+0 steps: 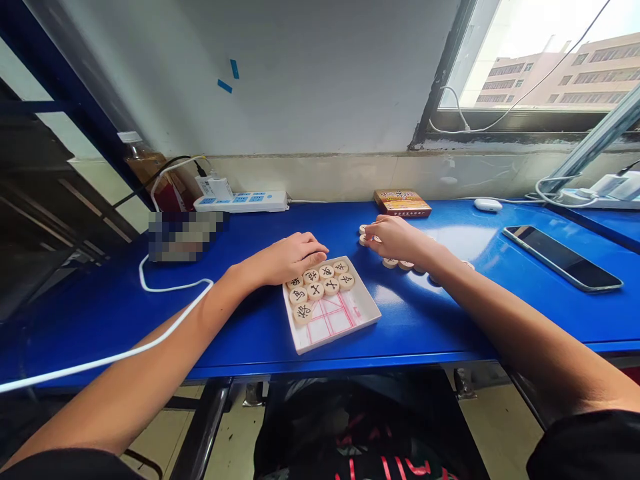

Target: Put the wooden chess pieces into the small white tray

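Note:
My left hand (295, 259) lies palm down at the back edge of a shallow white tray (345, 330), its fingers together just above a cluster of round wooden xiangqi pieces (315, 288) with black characters. A sheet with a red grid (330, 321) lines the tray's front half. Beyond the tray, my right hand (393, 240) reaches over the blue table, its fingertips closed around a wooden piece (363, 233). Several more wooden pieces (391, 263) lie under and behind that hand, partly hidden by it and the wrist.
A blue power strip (240, 202) and a small red-and-yellow box (403, 203) stand along the wall. A phone (563, 257) lies on the right, a white mouse (487, 205) behind it. A white cable (175, 287) crosses my left forearm. A pixelated patch (183, 237) covers something on the table.

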{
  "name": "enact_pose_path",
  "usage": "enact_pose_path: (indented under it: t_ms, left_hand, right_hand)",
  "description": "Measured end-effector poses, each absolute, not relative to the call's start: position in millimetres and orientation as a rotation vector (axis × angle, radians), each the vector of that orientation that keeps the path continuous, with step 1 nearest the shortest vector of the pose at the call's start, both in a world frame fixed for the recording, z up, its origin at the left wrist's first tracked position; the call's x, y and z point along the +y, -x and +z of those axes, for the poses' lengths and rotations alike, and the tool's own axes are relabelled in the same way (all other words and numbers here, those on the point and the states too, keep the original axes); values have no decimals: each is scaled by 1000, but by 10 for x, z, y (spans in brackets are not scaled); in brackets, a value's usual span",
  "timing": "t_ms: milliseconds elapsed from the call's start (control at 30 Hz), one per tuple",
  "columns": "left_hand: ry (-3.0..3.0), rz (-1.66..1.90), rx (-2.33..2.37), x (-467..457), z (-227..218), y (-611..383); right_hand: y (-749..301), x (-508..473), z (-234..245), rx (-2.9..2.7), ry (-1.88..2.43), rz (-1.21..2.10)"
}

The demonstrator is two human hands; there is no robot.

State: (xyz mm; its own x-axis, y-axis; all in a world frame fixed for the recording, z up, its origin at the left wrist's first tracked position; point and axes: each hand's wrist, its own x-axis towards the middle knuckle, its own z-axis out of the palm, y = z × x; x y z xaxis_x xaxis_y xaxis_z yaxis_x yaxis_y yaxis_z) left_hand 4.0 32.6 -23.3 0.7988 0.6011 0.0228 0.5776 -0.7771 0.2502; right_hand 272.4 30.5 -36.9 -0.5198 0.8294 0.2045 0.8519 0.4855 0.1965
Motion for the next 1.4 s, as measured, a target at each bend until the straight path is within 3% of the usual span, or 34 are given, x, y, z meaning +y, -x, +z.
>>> enact_pose_path:
  t_ms: [433,767,967,1400]
  left_hand:
    - [-2751,152,917,343,-253,-25]
    - [-2760,139,903,321,-265,-34]
    - [-2762,95,913,295,-242,-42]
    - [-2796,89,874,327,-259,-21]
  right_hand:
    - [-2627,217,-371,-2432,1467,-200]
    - [-2055,-592,-152,-2703,673,123]
    - [-2060,-568,-231,-2703,748,-24]
    - [-2081,-552,-178,-2750,680,153]
